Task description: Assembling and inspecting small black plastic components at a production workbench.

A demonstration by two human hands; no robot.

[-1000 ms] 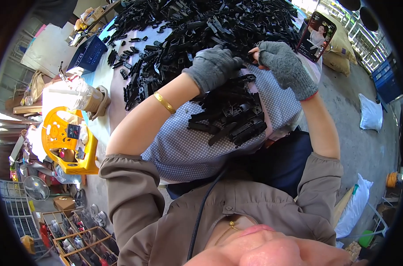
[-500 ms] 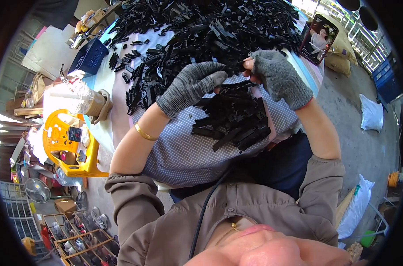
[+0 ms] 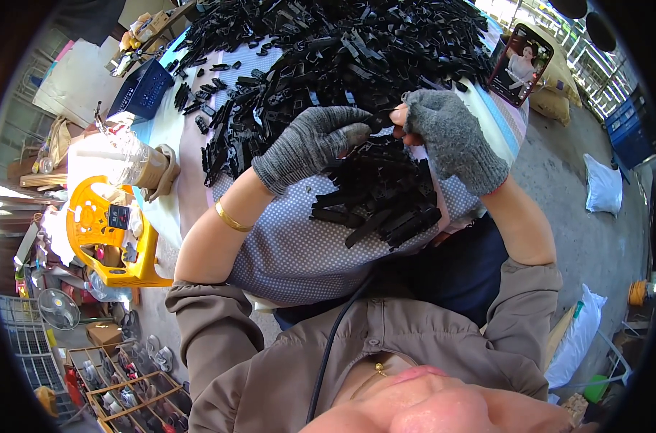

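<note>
Both my hands wear grey knit gloves and meet over the near edge of a heap of small black plastic parts (image 3: 342,54). Between them is one small black plastic part (image 3: 380,121), its exact shape lost against the dark heap. My left hand (image 3: 315,143) pinches its left end with thumb and forefinger. The bare fingertips of my right hand (image 3: 443,133) are closed on its other end. Below my hands, a smaller pile of long black plastic parts (image 3: 378,195) lies on the dotted cloth (image 3: 292,252) near my lap.
A lit phone (image 3: 520,66) stands at the table's right edge. On the left are a blue basket (image 3: 142,90), a clear jar (image 3: 129,162) and a yellow plastic chair (image 3: 90,224). White sacks (image 3: 603,184) lie on the floor at right.
My right hand has shifted slightly left and down, and its fingers are nearer my left hand. The black plastic part between them shows more clearly now.
</note>
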